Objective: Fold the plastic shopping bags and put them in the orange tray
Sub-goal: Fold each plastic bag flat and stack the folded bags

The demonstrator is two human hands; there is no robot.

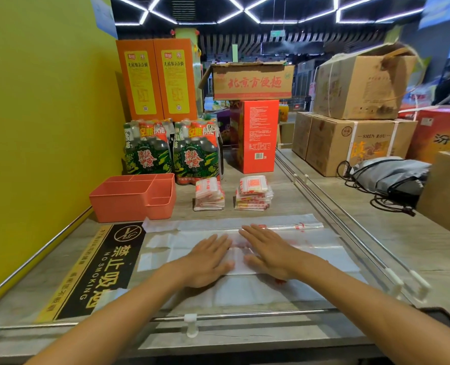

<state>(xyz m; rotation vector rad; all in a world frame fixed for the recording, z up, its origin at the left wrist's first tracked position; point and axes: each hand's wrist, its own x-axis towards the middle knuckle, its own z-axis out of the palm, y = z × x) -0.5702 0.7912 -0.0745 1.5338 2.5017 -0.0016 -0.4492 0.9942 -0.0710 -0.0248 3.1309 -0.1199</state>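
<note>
A clear plastic shopping bag [324,246] with red print lies flat across the grey counter, its handles pointing left. My left hand [208,259] and my right hand [268,251] both press flat on its middle, fingers straight, side by side. Another flat strip of bag [218,223] lies just beyond them. The orange tray [118,201], with several compartments that look empty, stands at the back left by the yellow wall. Two stacks of folded bags [209,194] [254,193] sit on the counter right of the tray.
A black no-smoking sign [100,264] lies on the counter at left. Green bottle packs [171,154], orange and red boxes [258,135] stand behind. Cardboard cartons [350,143] and a grey bag with cords [392,177] sit beyond a metal rail [337,204] at right.
</note>
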